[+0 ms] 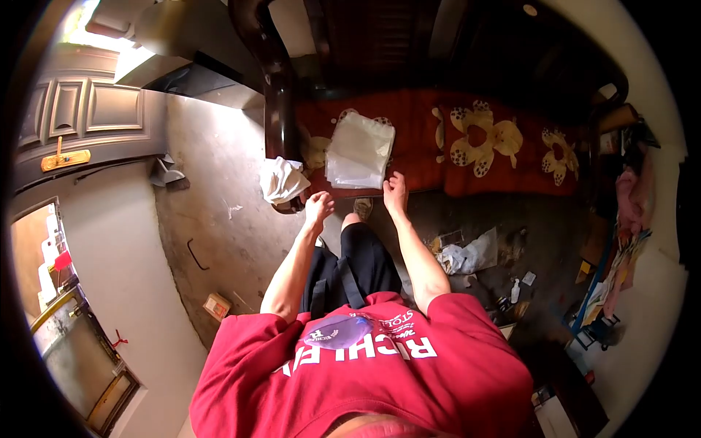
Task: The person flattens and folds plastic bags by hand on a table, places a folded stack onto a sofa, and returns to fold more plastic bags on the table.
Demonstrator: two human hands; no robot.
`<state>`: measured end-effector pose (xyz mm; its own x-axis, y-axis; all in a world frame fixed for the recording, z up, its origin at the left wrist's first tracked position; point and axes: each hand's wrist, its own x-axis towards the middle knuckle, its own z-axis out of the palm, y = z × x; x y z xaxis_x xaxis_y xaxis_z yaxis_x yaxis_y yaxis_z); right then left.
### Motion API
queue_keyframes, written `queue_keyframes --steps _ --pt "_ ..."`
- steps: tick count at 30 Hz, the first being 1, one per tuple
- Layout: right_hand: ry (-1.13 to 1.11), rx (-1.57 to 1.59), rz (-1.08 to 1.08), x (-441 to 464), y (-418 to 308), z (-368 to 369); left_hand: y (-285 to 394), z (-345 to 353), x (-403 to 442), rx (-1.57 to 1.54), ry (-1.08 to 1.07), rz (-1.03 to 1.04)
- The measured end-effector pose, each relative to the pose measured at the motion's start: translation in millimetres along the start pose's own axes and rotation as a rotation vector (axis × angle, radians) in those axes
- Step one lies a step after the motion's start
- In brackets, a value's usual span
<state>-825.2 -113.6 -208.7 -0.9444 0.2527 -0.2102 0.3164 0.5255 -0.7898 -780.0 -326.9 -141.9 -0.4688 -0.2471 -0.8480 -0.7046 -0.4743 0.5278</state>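
Your pile of clear plastic sheets [359,150] lies flat on the red seat cover [415,117]; it looks already stacked, its edges not yet flush. Your right grip [395,192] is just beside its near right corner, your left grip [319,209] near the other; whether your fingers are apart or together can't be told. Leftward, a white cloth [283,180] drapes the armrest [280,109].

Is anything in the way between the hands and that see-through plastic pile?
Nothing visible is. The right hand is by the near right corner of the plastic pile; the white cloth is left of the left hand, not between.
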Motion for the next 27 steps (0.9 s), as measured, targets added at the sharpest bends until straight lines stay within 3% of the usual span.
queue_keyframes --steps 4,6,13,14,16,17,18,20,21,22,24,27 --pt "-0.068 0.047 -0.086 -14 -26 -5 12 -12 -16 0.043 -0.055 -0.003" --pt "-0.305 0.224 0.115 -26 -41 -5 17 -19 -23 0.022 -0.112 0.031" --pt "-0.655 0.335 0.053 -54 -101 9 35 -45 -60 -0.013 -0.178 0.181" --pt "-0.72 0.259 0.021 -57 -104 8 38 -54 -69 0.009 -0.175 0.205" --pt "-0.729 -0.07 -0.394 -65 -104 -8 31 -81 -76 0.021 -0.171 0.254" --pt "-0.916 -0.26 -0.247 -70 -120 -25 24 -95 -77 0.019 -0.113 0.265" --pt "-1.002 -0.453 -0.309 -75 -115 -34 8 -110 -68 0.021 -0.033 0.298" --pt "-1.113 -0.77 0.005 -79 -87 -36 -28 -135 -51 0.183 0.149 0.444" --pt "-1.127 -0.501 0.337 -91 -104 -53 -32 -138 -58 0.138 0.212 0.363" --pt "-1.147 -0.523 0.314 -90 -112 -48 -48 -146 -53 0.071 0.178 0.389" --pt "-1.253 -0.686 0.238 -87 -127 -34 -50 -143 -74 -0.143 0.218 0.171" --pt "-1.384 -0.923 0.166 -91 -141 -29 -55 -142 -94 -0.194 0.23 0.116"
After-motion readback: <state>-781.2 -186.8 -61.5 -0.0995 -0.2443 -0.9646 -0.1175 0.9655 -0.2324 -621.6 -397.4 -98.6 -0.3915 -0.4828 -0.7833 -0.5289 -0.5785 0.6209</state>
